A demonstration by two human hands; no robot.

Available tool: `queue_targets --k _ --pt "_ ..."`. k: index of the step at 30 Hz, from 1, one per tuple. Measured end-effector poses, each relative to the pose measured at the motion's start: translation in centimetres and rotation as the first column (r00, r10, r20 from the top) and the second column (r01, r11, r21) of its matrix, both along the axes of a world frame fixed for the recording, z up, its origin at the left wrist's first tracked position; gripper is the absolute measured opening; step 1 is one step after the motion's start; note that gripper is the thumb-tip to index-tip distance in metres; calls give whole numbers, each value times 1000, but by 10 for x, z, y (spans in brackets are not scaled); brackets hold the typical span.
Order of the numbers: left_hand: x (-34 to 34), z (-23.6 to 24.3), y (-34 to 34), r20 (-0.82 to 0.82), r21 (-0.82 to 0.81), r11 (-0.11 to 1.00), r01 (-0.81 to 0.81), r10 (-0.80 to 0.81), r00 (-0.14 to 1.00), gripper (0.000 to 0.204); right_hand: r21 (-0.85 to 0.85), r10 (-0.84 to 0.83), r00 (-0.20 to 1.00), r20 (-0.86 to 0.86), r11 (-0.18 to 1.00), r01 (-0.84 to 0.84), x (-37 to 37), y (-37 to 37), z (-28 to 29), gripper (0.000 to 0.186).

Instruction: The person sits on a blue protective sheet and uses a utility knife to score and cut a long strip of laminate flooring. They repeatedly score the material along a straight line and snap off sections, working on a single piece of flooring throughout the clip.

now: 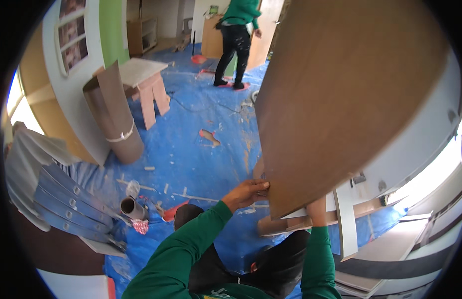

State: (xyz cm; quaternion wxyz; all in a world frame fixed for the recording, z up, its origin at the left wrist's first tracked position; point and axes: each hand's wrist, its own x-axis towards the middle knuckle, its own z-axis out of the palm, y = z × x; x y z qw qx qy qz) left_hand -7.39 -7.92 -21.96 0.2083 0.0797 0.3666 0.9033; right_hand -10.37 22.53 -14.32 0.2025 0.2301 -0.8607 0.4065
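Note:
A large brown board [340,99] fills the upper right, its narrow lower corner close in front of me. My left hand [248,192] is closed on its left edge near that corner, thumb at the edge. My right hand [316,212] reaches up behind the board's lower edge, its fingers hidden. Pale strips and a wooden plank [271,226] lie under and behind the board's lower edge.
Blue sheeting [201,114] covers the floor. Ahead stands a person [236,40] in green. A small wooden table [141,70], a brown roll [116,124], grey slatted pieces [71,199] and a tube [134,212] are on the left; stacked panels [380,249] lie at right.

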Motion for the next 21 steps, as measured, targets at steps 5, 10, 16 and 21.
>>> queue_targets --k 5,10,16,21 --pt "16 12 15 31 99 995 -13 10 999 53 277 -96 985 146 960 53 8 62 -33 66" --pt "18 2 15 78 136 990 -26 16 997 52 20 -136 984 119 991 134 8 56 -34 57" --pt "14 9 16 58 186 982 -41 31 998 49 -29 -225 956 186 972 234 0 51 -22 53" --pt "14 10 20 69 216 976 -37 22 997 50 -38 -252 944 212 963 265 -2 48 -21 50"
